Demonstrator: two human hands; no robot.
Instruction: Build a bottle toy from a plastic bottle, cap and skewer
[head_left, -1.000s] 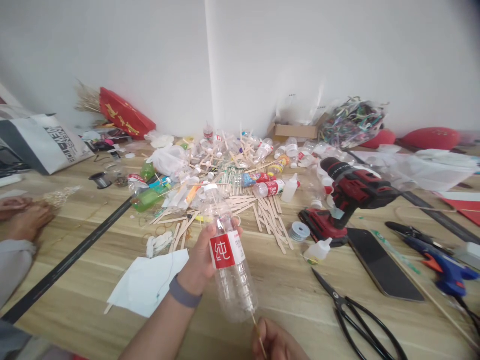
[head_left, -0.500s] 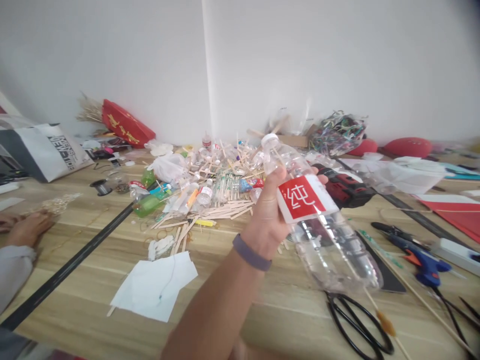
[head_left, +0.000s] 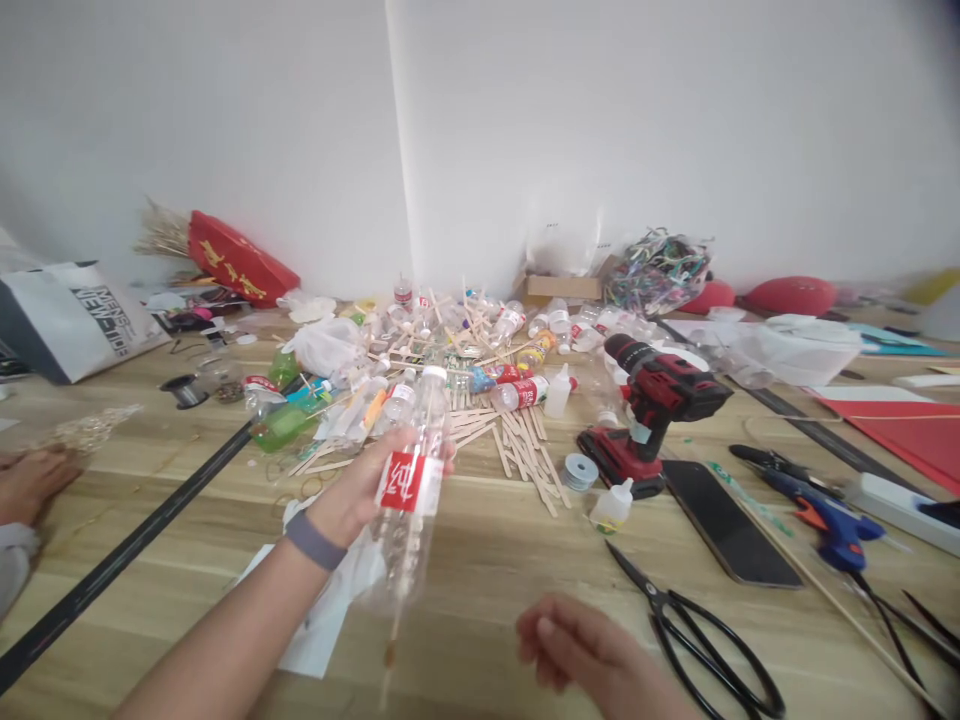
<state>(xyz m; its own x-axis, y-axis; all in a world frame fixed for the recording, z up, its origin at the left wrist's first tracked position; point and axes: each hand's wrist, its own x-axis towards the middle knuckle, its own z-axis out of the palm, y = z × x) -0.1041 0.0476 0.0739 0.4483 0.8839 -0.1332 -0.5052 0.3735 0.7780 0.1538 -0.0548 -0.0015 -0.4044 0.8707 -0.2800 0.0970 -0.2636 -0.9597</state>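
While the head view shows the left hand (head_left: 364, 480) wrapped around the clear bottle (head_left: 409, 485) at its red-and-white label, the bottle is tilted, cap end toward the pile of wooden sticks (head_left: 525, 450). A thin stick (head_left: 390, 655) extends from its base. The white sheet (head_left: 319, 620) lies beneath and to the left. Bare tabletop (head_left: 469, 590) separates the bottle from the right hand (head_left: 574, 645). That hand is palm-inward, fingers curled and blurred; whether the fingertips meet cannot be told. The black scissors (head_left: 697, 640) bound its right side.
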